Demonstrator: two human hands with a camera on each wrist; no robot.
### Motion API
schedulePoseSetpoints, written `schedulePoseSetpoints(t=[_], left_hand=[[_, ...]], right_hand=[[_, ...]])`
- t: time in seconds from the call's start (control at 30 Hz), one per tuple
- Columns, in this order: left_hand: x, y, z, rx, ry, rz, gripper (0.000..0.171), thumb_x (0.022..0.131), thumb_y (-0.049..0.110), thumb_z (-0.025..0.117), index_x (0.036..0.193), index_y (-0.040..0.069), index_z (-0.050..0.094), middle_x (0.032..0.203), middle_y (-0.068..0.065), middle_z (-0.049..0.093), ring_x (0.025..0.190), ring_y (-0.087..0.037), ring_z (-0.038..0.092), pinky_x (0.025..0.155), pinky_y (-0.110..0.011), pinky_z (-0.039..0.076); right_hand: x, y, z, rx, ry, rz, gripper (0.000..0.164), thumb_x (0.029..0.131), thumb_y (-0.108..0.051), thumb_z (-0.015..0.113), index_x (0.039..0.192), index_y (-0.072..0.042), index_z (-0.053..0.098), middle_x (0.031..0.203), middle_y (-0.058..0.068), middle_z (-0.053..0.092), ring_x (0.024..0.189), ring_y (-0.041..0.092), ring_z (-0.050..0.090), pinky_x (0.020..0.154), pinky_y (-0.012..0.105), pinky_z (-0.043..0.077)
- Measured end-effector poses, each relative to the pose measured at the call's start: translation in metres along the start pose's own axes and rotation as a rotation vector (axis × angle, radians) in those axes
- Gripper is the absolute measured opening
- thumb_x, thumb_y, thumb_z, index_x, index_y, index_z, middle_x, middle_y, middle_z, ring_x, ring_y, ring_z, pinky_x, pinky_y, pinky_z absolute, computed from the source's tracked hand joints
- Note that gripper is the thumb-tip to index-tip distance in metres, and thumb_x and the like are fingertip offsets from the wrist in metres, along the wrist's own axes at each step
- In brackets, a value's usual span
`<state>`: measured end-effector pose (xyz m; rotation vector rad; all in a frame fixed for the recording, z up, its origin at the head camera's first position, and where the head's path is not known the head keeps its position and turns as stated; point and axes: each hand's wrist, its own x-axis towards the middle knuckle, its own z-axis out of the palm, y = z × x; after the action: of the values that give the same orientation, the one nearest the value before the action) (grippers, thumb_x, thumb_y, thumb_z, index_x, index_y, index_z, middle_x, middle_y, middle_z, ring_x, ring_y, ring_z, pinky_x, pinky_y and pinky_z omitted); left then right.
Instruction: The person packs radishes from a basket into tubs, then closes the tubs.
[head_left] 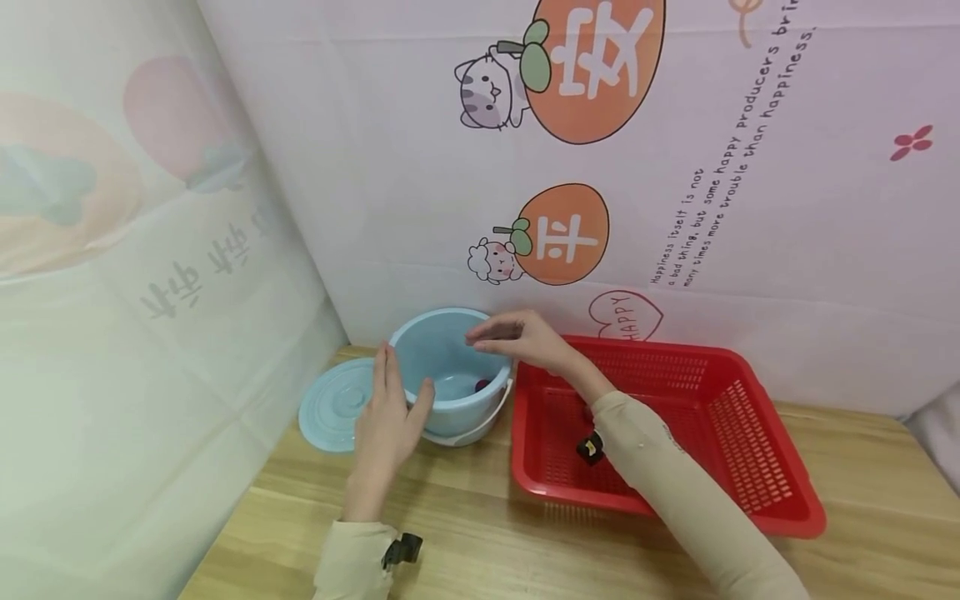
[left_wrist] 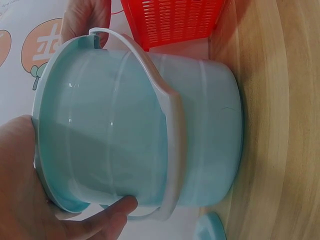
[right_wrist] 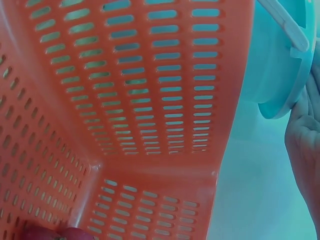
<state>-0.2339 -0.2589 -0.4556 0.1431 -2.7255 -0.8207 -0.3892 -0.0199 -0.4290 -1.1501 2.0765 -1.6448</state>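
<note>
A light blue bucket (head_left: 465, 412) stands upright, with a small dark red thing (head_left: 482, 385) low inside it. My left hand (head_left: 386, 425) is at the bucket's near left side, fingers straight and thumb spread toward the rim. In the left wrist view its fingertips (left_wrist: 117, 212) lie along the outer wall beside the white handle (left_wrist: 175, 150). My right hand (head_left: 525, 337) reaches across the right part of the bucket's rim, fingers extended over the opening. A gap shows between its thumb and fingers, with nothing seen in it.
A red slotted basket (head_left: 750, 433) stands right of the bucket, under my right forearm. Dark red rounded things (right_wrist: 42, 233) lie in it. A round blue lid (head_left: 326, 408) lies left of the bucket on the wooden table (head_left: 465, 533). Printed cloth hangs behind and at left.
</note>
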Motion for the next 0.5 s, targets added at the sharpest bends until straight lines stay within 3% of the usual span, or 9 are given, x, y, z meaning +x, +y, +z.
schedulePoseSetpoints(t=[0.13,0.27,0.5], left_hand=[[0.0,0.0,-0.001,0.001,-0.002,0.002,0.087,0.108,0.06,0.039,0.17,0.006,0.009,0.178,-0.01,0.007,0.085,-0.036,0.067,0.068,-0.051,0.055],[0.0,0.0,0.0,0.0,-0.004,0.001,0.087,0.108,0.06,0.04,0.17,0.006,0.01,0.178,-0.009,0.007,0.08,-0.033,0.066,0.063,-0.045,0.052],[-0.001,0.001,0.0,-0.011,-0.015,-0.011,0.088,0.108,0.059,0.04,0.171,0.007,0.008,0.178,-0.007,0.005,0.068,-0.027,0.06,0.054,-0.038,0.044]], right_hand=[[-0.001,0.0,-0.001,-0.017,-0.009,-0.005,0.024,0.099,-0.009,0.075,0.123,-0.01,0.079,0.123,0.008,0.077,0.117,0.022,0.071,0.099,0.037,0.057],[-0.008,0.002,-0.008,-0.009,0.008,0.022,0.024,0.1,-0.015,0.075,0.123,-0.013,0.079,0.122,0.005,0.077,0.118,0.022,0.07,0.1,0.037,0.056],[-0.039,0.011,-0.046,0.021,0.093,0.137,0.029,0.098,-0.029,0.079,0.123,-0.014,0.079,0.12,0.005,0.077,0.118,0.027,0.069,0.103,0.044,0.054]])
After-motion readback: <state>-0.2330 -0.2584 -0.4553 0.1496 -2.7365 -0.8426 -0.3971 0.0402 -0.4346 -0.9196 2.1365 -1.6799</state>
